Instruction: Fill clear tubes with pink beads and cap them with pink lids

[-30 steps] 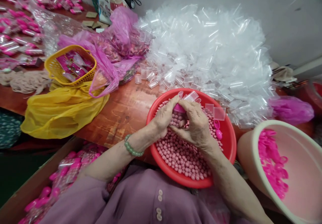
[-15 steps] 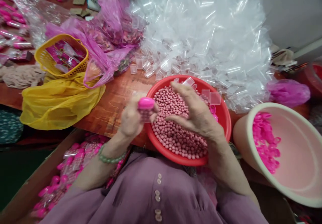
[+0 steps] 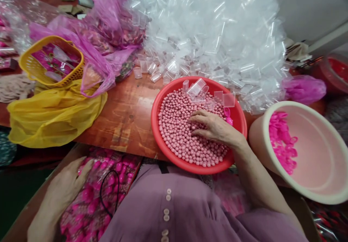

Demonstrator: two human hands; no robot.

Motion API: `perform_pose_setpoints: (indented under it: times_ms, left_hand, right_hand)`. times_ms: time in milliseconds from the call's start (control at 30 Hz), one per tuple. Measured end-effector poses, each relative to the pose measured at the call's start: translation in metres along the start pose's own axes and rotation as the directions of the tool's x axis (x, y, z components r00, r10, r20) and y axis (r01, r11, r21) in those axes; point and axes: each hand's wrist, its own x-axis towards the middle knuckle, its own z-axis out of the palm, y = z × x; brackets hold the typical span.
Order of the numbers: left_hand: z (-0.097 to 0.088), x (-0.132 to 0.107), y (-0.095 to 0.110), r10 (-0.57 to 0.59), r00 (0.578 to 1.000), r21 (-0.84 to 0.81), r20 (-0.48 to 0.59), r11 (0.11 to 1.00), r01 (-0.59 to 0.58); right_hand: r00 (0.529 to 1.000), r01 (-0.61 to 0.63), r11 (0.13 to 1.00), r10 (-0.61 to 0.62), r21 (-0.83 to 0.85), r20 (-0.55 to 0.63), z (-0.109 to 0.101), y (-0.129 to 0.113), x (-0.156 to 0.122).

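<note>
My right hand (image 3: 214,129) lies on the small pink beads (image 3: 176,126) that fill a red bowl (image 3: 155,126), its fingers stretched out to the left and nothing visibly held. A few clear plastic tubes (image 3: 197,87) rest at the bowl's far side. Down at the lower left, my left hand (image 3: 72,178) hangs with spread fingers over a box of pink-capped filled tubes (image 3: 108,184). It is slightly blurred and holds nothing that I can see.
A big heap of clear tubes (image 3: 217,35) covers the back of the wooden table (image 3: 127,115). A cream basin (image 3: 312,195) with pink caps (image 3: 282,144) stands at the right. A yellow basket (image 3: 27,68), yellow bag (image 3: 54,115) and pink bags (image 3: 108,28) lie left.
My left hand carried a pink-capped tube from the bowl down to the box at the lower left and no longer holds it. My right hand dropped onto the beads.
</note>
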Motion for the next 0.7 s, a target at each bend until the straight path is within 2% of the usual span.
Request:
perform_pose_setpoints:
  times_ms: [67,133,200,233,300,367,433,500,600,700]
  left_hand:
    - [0.004,0.011,0.027,-0.100,0.994,-0.003,-0.050,0.995,0.100]
    - [0.013,0.028,0.070,-0.170,0.986,-0.153,0.000,0.974,0.168]
    - [0.028,0.048,0.120,-0.046,0.991,-0.404,0.128,0.910,0.095]
    - [0.037,0.058,0.145,0.073,0.982,-0.512,0.173,0.859,0.026]
    - [0.058,0.078,0.189,0.246,0.938,-0.630,0.245,0.775,-0.039]
    - [0.079,0.096,0.220,0.377,0.894,-0.694,0.243,0.711,-0.111]
    - [0.097,0.111,0.239,0.490,0.836,-0.691,0.247,0.694,-0.202]
    - [0.108,0.122,0.247,0.538,0.789,-0.668,0.295,0.707,-0.233]
    - [0.115,0.130,0.247,0.561,0.724,-0.645,0.401,0.734,-0.212]
    - [0.116,0.132,0.244,0.558,0.690,-0.661,0.461,0.735,-0.153]
  right_hand:
    - [1.000,-0.006,1.000,0.006,0.002,-0.009,0.002,0.002,0.002]
    - [0.999,-0.021,1.000,0.021,0.003,-0.044,-0.001,0.002,0.003]
    - [0.993,-0.043,0.999,0.045,0.013,-0.113,-0.005,-0.001,0.004]
    - [0.986,-0.053,0.998,0.057,0.028,-0.156,-0.007,-0.004,0.004]
    - [0.970,-0.057,0.995,0.074,0.077,-0.230,-0.011,-0.012,0.006]
    - [0.958,-0.043,0.991,0.078,0.130,-0.275,-0.014,-0.020,0.007]
    - [0.953,-0.016,0.985,0.067,0.173,-0.296,-0.017,-0.028,0.008]
    - [0.949,0.016,0.978,0.050,0.209,-0.310,-0.019,-0.034,0.009]
    - [0.946,0.033,0.958,0.062,0.286,-0.318,-0.017,-0.037,0.011]
    - [0.930,-0.014,0.923,0.154,0.386,-0.334,-0.010,-0.035,0.014]
